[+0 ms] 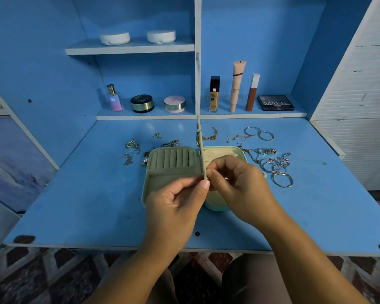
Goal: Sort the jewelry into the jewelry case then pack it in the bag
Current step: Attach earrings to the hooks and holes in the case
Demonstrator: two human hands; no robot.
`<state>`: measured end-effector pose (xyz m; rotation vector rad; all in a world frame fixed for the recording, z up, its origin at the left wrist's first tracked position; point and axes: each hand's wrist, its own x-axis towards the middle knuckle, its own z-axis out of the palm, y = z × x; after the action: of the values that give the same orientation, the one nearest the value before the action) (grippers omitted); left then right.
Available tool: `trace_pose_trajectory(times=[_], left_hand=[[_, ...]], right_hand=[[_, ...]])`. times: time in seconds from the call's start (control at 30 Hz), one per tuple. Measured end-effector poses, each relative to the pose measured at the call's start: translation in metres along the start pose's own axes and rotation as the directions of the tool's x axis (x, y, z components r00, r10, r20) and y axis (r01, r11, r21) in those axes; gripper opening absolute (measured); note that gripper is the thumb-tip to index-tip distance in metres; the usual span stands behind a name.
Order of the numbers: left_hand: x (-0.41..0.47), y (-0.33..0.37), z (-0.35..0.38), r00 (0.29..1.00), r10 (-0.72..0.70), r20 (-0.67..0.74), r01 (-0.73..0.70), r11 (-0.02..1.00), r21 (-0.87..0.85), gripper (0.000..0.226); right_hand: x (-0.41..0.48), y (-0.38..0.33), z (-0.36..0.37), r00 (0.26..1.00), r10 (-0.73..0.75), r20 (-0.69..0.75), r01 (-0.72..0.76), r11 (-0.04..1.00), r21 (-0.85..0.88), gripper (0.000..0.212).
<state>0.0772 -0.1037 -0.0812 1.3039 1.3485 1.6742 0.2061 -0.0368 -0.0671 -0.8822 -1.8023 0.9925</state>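
A pale green jewelry case [171,163] lies open on the blue desk, with ring rolls in its left half and a cream right half [219,154]. A thin beige divider flap [201,148] stands upright at the hinge. My left hand [176,202] pinches the flap's near edge from the left. My right hand [235,183] pinches at the flap from the right; something small may sit in its fingers, but it is too small to tell. Loose rings, chains and hoops [276,165] lie right of the case, more jewelry [132,150] to the left. No bag is in view.
Hoop earrings and a chain [257,133] lie behind the case. The back shelf holds a perfume bottle [114,98], round compacts [142,103], foundation tubes [236,86] and a Matte palette [275,103]. Two white compacts [114,38] sit on the upper shelf. The desk's front edge [119,246] is near my lap.
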Motion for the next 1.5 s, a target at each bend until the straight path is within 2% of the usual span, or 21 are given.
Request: trace_pose_trajectory(times=[0.2, 0.33, 0.37, 0.4, 0.47, 0.53, 0.57, 0.6, 0.7, 0.77, 0.83, 0.9, 0.97, 1.07, 1.17, 1.23, 1.37, 1.5], left_hand=[[0.005, 0.004, -0.003, 0.995, 0.032, 0.100, -0.035, 0.999, 0.032, 0.022], [0.012, 0.003, -0.008, 0.977, 0.003, 0.212, -0.044, 0.981, 0.190, 0.020], [0.013, 0.002, -0.008, 0.972, 0.001, 0.237, -0.064, 0.964, 0.260, 0.020], [0.015, 0.001, -0.008, 0.967, 0.005, 0.255, -0.094, 0.936, 0.339, 0.019], [0.020, -0.003, -0.010, 0.957, 0.064, 0.285, -0.208, 0.835, 0.510, 0.019], [0.028, -0.004, -0.012, 0.944, 0.105, 0.313, -0.292, 0.707, 0.644, 0.029], [0.032, -0.003, -0.012, 0.942, 0.082, 0.326, -0.299, 0.651, 0.698, 0.037], [0.036, -0.003, -0.013, 0.939, 0.035, 0.342, -0.294, 0.594, 0.749, 0.047], [0.047, -0.007, -0.013, 0.911, -0.153, 0.383, -0.305, 0.376, 0.875, 0.067], [0.050, -0.012, -0.013, 0.896, -0.226, 0.382, -0.301, 0.324, 0.897, 0.070], [0.050, -0.015, -0.013, 0.890, -0.258, 0.375, -0.291, 0.311, 0.905, 0.069], [0.049, -0.019, -0.014, 0.892, -0.251, 0.376, -0.297, 0.301, 0.906, 0.067], [0.050, -0.021, -0.014, 0.896, -0.229, 0.381, -0.296, 0.333, 0.895, 0.068], [0.050, -0.021, -0.017, 0.915, -0.135, 0.381, -0.284, 0.456, 0.843, 0.066], [0.051, -0.019, -0.027, 0.946, -0.015, 0.324, -0.244, 0.622, 0.744, 0.053], [0.055, -0.018, -0.040, 0.958, 0.048, 0.282, -0.241, 0.667, 0.705, 0.043], [0.073, -0.019, -0.074, 0.979, 0.130, 0.158, -0.204, 0.641, 0.740, 0.025], [0.100, -0.029, -0.111, 0.994, 0.094, 0.059, -0.102, 0.554, 0.826, 0.026]], right_hand=[[-0.002, 0.001, -0.006, 0.998, 0.050, 0.032, -0.051, 0.997, 0.062, 0.007], [-0.004, -0.006, -0.016, 0.980, 0.197, 0.016, -0.190, 0.919, 0.346, 0.028], [-0.005, -0.007, -0.019, 0.978, 0.210, 0.009, -0.199, 0.914, 0.353, 0.032], [-0.007, -0.008, -0.022, 0.978, 0.210, -0.010, -0.198, 0.936, 0.290, 0.034], [-0.010, -0.006, -0.028, 0.976, 0.203, -0.076, -0.201, 0.979, 0.027, 0.027], [-0.014, -0.001, -0.032, 0.966, 0.196, -0.167, -0.233, 0.941, -0.246, 0.012], [-0.016, 0.002, -0.033, 0.958, 0.204, -0.202, -0.265, 0.900, -0.345, 0.009], [-0.019, 0.007, -0.032, 0.949, 0.218, -0.228, -0.297, 0.857, -0.420, 0.012], [-0.026, 0.020, -0.030, 0.931, 0.267, -0.249, -0.364, 0.744, -0.560, 0.041], [-0.030, 0.026, -0.028, 0.930, 0.292, -0.222, -0.366, 0.699, -0.614, 0.049], [-0.033, 0.028, -0.027, 0.937, 0.274, -0.218, -0.349, 0.673, -0.652, 0.049], [-0.031, 0.028, -0.025, 0.953, 0.191, -0.237, -0.303, 0.651, -0.695, 0.043], [-0.025, 0.025, -0.021, 0.968, 0.114, -0.224, -0.243, 0.647, -0.722, 0.041], [-0.010, 0.021, -0.017, 0.994, 0.059, -0.094, -0.109, 0.673, -0.731, 0.046], [0.003, 0.022, -0.011, 0.993, 0.070, 0.095, 0.023, 0.678, -0.734, 0.049], [0.004, 0.026, -0.006, 0.980, 0.090, 0.175, 0.075, 0.652, -0.754, 0.053], [-0.002, 0.035, -0.001, 0.987, 0.032, 0.156, 0.107, 0.595, -0.796, 0.051], [-0.005, 0.038, 0.001, 0.995, -0.038, 0.093, 0.096, 0.623, -0.776, 0.045]])
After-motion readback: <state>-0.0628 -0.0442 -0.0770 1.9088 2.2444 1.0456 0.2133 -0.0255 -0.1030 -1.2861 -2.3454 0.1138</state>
